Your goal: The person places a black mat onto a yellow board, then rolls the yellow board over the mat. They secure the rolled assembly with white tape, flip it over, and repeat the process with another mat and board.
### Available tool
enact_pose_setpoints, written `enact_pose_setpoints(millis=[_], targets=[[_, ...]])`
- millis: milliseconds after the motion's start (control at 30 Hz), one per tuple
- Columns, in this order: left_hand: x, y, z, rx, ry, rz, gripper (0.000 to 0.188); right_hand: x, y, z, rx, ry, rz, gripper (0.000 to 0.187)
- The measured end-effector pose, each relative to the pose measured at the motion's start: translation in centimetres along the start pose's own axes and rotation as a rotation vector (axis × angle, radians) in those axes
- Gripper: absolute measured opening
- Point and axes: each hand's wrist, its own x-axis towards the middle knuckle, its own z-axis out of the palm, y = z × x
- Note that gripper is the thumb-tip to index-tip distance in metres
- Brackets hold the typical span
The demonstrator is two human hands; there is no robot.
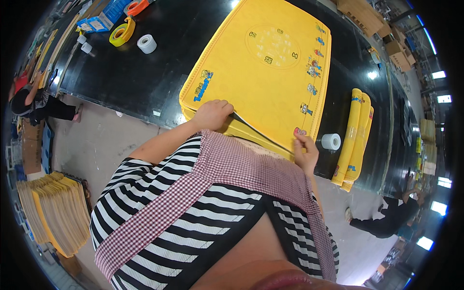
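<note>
A large yellow printed mat [251, 92] with small cartoon figures along its right side lies on the black table [121, 72]. At its near edge my left hand [212, 115] is closed over the left part, fingers curled. My right hand [305, 152] pinches the near right corner between thumb and fingers. Between my hands the edge is lifted a little, and a dark gap shows under it. Below that gap another yellow layer [246, 133] is visible, close to my body. A white tape roll [331, 141] sits just right of my right hand.
Taped yellow rolls [355, 140] lie at the right. Far left are another white tape roll [146, 44], a yellow tape dispenser [121, 34], an orange one [137, 6] and a blue box [104, 18]. A yellow stack [58, 210] stands at lower left. People work on both sides.
</note>
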Motion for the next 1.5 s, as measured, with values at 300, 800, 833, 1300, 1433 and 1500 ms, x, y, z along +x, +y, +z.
enact_pose_setpoints(millis=[300,800,833,1300,1433,1500], targets=[[-6.1,-3.4,0.5,-0.06,0.047,0.394,0.03,5.5,2.6,1.9,-0.272,-0.196,-0.121,0.047],[-9.9,-1.4,-5.9,-0.064,0.701,-0.087,0.019,9.4,-11.8,18.5,0.2,-1.241,-0.441,0.038],[-9.7,-1.4,-6.8,-0.044,0.702,-0.089,0.018,10.1,-12.0,18.9,0.285,-1.272,-0.312,0.035],[-10.9,-2.7,-7.4,-0.093,0.779,-0.203,0.013,7.2,-16.4,20.1,-0.133,-1.166,-0.369,0.064],[-11.1,-3.1,-8.1,-0.179,0.776,-0.358,0.015,16.0,-5.4,22.1,0.397,-0.621,-0.387,0.031],[-11.2,-3.8,-7.0,-0.244,0.727,-0.485,0.018,22.0,-2.0,17.9,-0.181,-0.216,-0.368,0.05]])
